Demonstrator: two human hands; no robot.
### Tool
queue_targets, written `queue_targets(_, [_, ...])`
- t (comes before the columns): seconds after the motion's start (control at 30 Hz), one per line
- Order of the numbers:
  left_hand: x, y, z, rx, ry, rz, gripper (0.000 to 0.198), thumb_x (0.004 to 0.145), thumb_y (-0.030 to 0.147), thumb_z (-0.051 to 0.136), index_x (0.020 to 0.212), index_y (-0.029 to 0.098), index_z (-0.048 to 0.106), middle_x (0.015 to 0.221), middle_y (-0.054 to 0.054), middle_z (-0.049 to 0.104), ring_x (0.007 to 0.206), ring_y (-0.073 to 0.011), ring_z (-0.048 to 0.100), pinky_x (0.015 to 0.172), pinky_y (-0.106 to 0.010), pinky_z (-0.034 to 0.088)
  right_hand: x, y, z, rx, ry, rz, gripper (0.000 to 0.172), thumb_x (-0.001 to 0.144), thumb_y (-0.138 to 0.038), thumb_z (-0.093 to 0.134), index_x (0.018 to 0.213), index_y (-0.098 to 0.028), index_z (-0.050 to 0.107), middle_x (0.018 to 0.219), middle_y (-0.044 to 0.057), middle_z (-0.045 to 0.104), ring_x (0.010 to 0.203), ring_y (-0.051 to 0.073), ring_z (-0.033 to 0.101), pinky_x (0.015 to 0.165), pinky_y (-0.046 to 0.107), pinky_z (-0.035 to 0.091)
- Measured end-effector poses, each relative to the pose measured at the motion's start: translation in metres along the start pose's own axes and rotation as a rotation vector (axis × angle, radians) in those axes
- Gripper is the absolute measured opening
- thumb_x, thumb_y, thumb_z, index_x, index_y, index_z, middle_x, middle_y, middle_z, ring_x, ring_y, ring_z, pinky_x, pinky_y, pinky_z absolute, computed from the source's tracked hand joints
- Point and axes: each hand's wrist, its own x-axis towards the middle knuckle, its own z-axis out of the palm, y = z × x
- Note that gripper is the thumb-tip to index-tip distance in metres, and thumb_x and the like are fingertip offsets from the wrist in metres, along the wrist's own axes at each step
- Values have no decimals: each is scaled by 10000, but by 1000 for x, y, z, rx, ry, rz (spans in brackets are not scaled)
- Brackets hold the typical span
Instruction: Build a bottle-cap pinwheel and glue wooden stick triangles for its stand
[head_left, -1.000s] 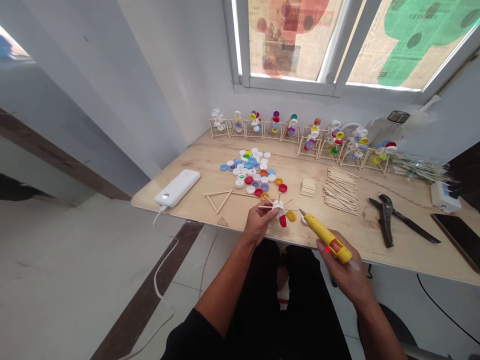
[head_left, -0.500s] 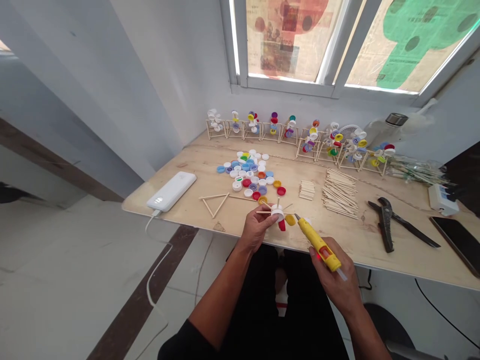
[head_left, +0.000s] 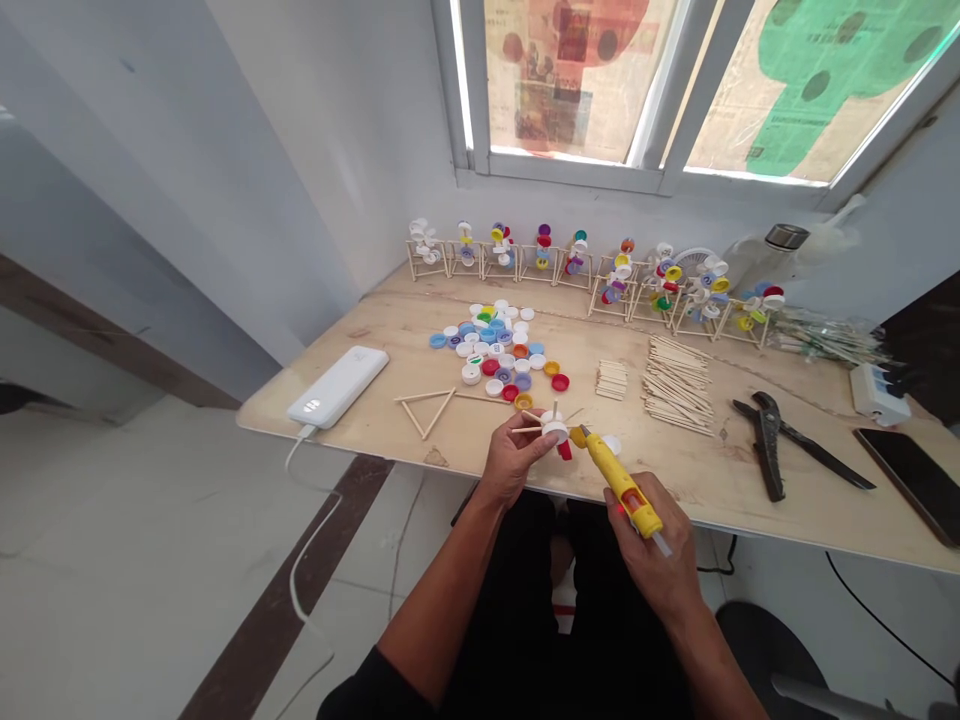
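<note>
My left hand point(head_left: 511, 458) is closed on a small wheel made of a white bottle cap point(head_left: 553, 430) with thin wooden sticks point(head_left: 527, 430) sticking out around it. A red cap point(head_left: 565, 451) and a yellow cap point(head_left: 577, 436) sit at its lower and right side. My right hand point(head_left: 656, 540) grips a yellow glue gun point(head_left: 622, 484) with a clear glue stick out of its back end. The gun's nozzle is at the yellow cap; whether it touches cannot be told. Just right of the nozzle lies a white cap point(head_left: 611, 445), partly behind the gun.
Loose bottle caps point(head_left: 491, 350) lie mid-table, with a stick triangle point(head_left: 426, 412) and white power bank point(head_left: 339, 386) to the left. Stick piles point(head_left: 677, 388), pliers-like cutters point(head_left: 769, 450) and a phone point(head_left: 911, 482) lie right. Several finished cap wheels on stick frames point(head_left: 540, 262) line the back.
My right hand has moved the glue gun left, bringing its nozzle from the stick's right end to the yellow cap. The left hand holds the wheel nearly still. The view has shifted slightly.
</note>
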Motion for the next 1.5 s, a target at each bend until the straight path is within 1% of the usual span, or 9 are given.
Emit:
queue_targets(0.17, [0, 0, 0, 28, 7, -4, 385, 546, 240, 836, 872, 160, 647, 779, -16, 700, 732, -153, 655, 730, -263, 481, -1, 1, 2, -18, 11, 29, 138, 869, -312, 490, 768, -219, 478, 697, 1, 514, 625, 148, 478, 601, 281, 383])
queue_targets(0.3, [0, -1, 0, 50, 11, -4, 399, 546, 245, 833, 886, 159, 643, 778, -24, 704, 735, -170, 663, 718, -274, 494, -1, 0, 3, -30, 24, 5, 131, 866, -301, 488, 765, -218, 482, 689, 0, 518, 613, 143, 482, 588, 273, 382])
queue_targets(0.53, [-1, -4, -1, 25, 22, 1, 381, 548, 216, 831, 877, 169, 643, 822, -14, 713, 759, -147, 667, 759, -257, 488, -2, 1, 4, -67, 60, -4, 129, 865, -282, 479, 752, -219, 478, 672, 3, 519, 607, 151, 486, 597, 279, 382])
queue_targets(0.73, [-2, -3, 1, 39, 33, -7, 389, 551, 214, 830, 889, 170, 643, 798, -16, 721, 746, -148, 669, 751, -262, 491, -2, -1, 5, -74, 51, -1, 127, 867, -285, 477, 757, -220, 470, 668, 4, 519, 611, 155, 486, 593, 280, 375])
queue_targets(0.97, [-1, -3, 0, 59, 39, 23, 375, 536, 215, 835, 857, 164, 647, 805, -25, 718, 761, -166, 673, 758, -281, 503, -3, -1, 7, -73, 51, -2, 148, 875, -293, 473, 746, -220, 467, 659, 4, 521, 608, 156, 492, 600, 281, 377])
queue_targets(1.07, [-1, -3, 0, 58, 33, 14, 385, 542, 214, 831, 874, 161, 645, 817, -36, 720, 771, -177, 676, 743, -282, 509, -3, 1, 7, -78, 54, 6, 155, 876, -292, 467, 739, -218, 462, 658, 0, 520, 606, 154, 492, 609, 281, 374])
queue_targets(1.13, [-1, -3, 0, 59, 29, 9, 385, 548, 214, 828, 881, 160, 643, 825, -36, 720, 768, -172, 675, 738, -275, 509, -3, 2, 8, -78, 64, 16, 164, 876, -299, 464, 734, -217, 458, 659, 1, 517, 612, 156, 489, 606, 278, 368])
queue_targets(1.3, [-1, -4, -2, 53, 25, 23, 353, 558, 197, 825, 862, 162, 649, 805, -9, 708, 749, -129, 659, 748, -241, 493, -3, 3, 10, -63, 74, 24, 176, 870, -310, 478, 725, -217, 446, 660, 0, 517, 616, 155, 480, 612, 279, 357])
queue_targets(1.5, [-1, -5, -1, 48, 33, 18, 369, 535, 207, 836, 851, 161, 653, 818, -20, 708, 750, -141, 656, 750, -260, 496, -3, 2, 10, -66, 80, 40, 177, 869, -312, 482, 724, -219, 441, 657, 1, 510, 621, 160, 475, 603, 279, 346])
